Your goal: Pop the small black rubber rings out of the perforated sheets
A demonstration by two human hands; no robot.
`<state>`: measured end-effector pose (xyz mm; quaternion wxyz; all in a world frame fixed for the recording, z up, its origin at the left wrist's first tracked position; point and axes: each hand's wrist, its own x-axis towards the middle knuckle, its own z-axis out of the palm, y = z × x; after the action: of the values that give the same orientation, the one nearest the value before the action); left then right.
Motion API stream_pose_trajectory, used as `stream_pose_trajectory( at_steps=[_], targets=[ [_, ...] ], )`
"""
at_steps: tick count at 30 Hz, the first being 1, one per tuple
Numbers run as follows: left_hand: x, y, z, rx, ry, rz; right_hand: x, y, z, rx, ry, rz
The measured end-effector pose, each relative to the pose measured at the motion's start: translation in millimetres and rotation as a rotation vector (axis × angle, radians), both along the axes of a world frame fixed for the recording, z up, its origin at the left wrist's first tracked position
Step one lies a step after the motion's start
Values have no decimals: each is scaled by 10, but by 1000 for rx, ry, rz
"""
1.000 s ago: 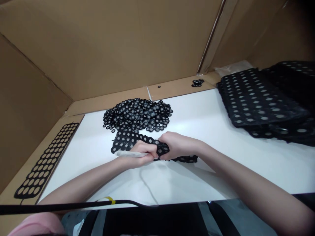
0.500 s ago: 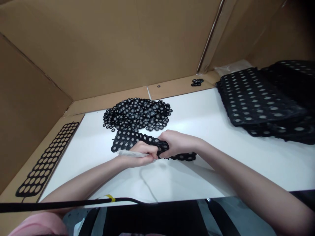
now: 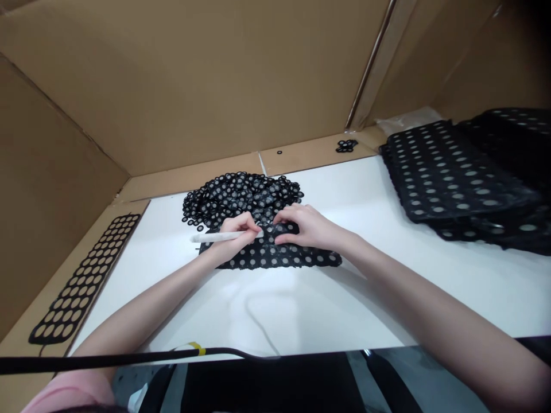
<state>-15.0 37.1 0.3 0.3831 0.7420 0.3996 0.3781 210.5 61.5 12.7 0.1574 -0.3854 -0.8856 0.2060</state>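
The left hand (image 3: 239, 229) is gripping a white pen-like tool (image 3: 206, 237), its far end pointing left, while the right hand (image 3: 303, 225) is curving over the perforated black sheet (image 3: 275, 261), thumb and fingers standing moderately apart; whether they are pressing on it I cannot tell.

The work is looking partway along. On the done side, a big heap of loose black rings (image 3: 236, 195) is lying just beyond the sheet, and a black lattice strip (image 3: 81, 287) with large open holes is resting at the far left. On the remaining side, the sheet is showing rows of small pale-centred circles, and a thick stack of similar sheets (image 3: 447, 172) is sitting at the right, its visible rows looking whole.

The sheet is lying in the middle of the white worktop (image 3: 365, 195), between the heap and the person. Its long axis is running left to right, its near long edge facing the person and one short end pointing left.
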Motion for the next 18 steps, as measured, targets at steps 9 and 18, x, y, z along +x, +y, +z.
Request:
stream_pose_trajectory(
  at_steps=[9, 18],
  targets=[
    [-7, 67, -67, 145, 262, -51, -156, -22, -241, 35, 170, -88],
    [-11, 74, -71, 172, 279, -91, -174, -19, -212, 9, 188, -110]
  ],
)
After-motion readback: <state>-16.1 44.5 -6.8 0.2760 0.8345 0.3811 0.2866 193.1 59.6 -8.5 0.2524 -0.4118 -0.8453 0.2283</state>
